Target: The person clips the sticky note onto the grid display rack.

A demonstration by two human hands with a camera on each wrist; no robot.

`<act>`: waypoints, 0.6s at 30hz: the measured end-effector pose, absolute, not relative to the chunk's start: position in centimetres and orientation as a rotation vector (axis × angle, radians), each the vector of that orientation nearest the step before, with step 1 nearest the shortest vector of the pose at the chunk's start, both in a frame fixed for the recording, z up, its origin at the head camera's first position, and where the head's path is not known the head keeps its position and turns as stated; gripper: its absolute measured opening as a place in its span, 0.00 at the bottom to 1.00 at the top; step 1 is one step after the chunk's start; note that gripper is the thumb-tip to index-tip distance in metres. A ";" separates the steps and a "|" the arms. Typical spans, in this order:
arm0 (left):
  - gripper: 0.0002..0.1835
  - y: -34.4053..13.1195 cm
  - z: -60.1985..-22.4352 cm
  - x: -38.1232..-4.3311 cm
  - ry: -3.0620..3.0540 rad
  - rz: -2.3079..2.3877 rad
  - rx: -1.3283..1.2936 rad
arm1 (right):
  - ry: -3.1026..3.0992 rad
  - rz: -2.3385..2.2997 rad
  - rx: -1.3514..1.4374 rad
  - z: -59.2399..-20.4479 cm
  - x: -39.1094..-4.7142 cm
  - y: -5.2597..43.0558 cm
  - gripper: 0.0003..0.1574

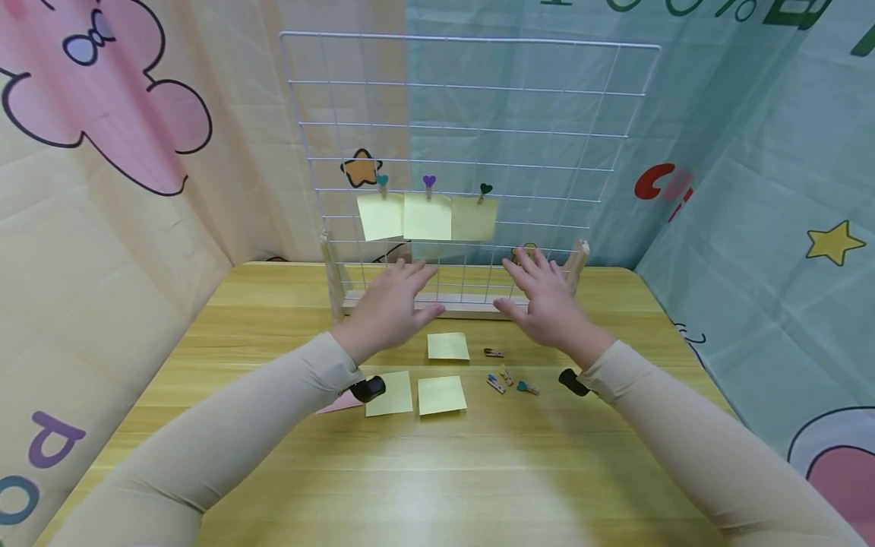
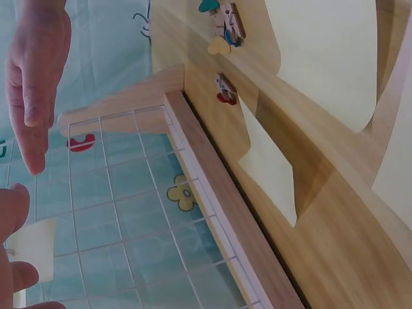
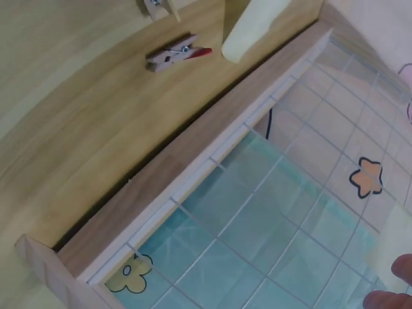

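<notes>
Here, left hand (image 1: 388,308) and right hand (image 1: 547,308), fingers spread, empty, before wire grid (image 1: 472,39) on wooden base (image 3: 154,183); three square paper notes (image 1: 428,219) clipped there; loose notes (image 1: 442,396), wooden clips (image 1: 495,384) on table (image 1: 478,479).

Around a wood-grained yellow table (image 1: 547,471) across the lower half, cream cloth (image 1: 102,251) with a pink cartoon figure (image 1: 123,106) at upper left meets pale blue-green cloth (image 1: 745,235) with a yellow star (image 1: 835,243) at right, while soft glare (image 1: 431,486) whitens the tabletop at bottom centre.
</notes>
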State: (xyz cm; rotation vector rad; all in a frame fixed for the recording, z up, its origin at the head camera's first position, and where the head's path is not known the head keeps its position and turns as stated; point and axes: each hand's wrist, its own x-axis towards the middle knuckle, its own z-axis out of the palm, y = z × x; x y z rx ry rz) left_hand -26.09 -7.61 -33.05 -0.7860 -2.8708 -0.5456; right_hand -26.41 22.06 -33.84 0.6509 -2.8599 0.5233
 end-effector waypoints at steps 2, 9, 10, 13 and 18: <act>0.40 -7.6 -33.2 -26.0 -2.884 -0.531 -0.788 | -2.863 0.516 0.650 -34.1 -26.3 22.0 0.48; 0.42 -7.6 -34.1 -25.8 -2.935 -0.490 -0.780 | -2.881 0.475 0.671 -35.0 -26.0 21.9 0.48; 0.43 -7.6 -34.3 -25.8 -2.940 -0.491 -0.783 | -2.882 0.473 0.674 -35.1 -26.0 21.9 0.47; 0.44 -7.6 -34.8 -25.7 -2.957 -0.490 -0.785 | -2.885 0.475 0.677 -35.6 -25.9 22.0 0.48; 0.45 -7.7 -35.5 -25.6 -2.975 -0.495 -0.778 | -2.898 0.476 0.662 -36.0 -25.6 22.0 0.50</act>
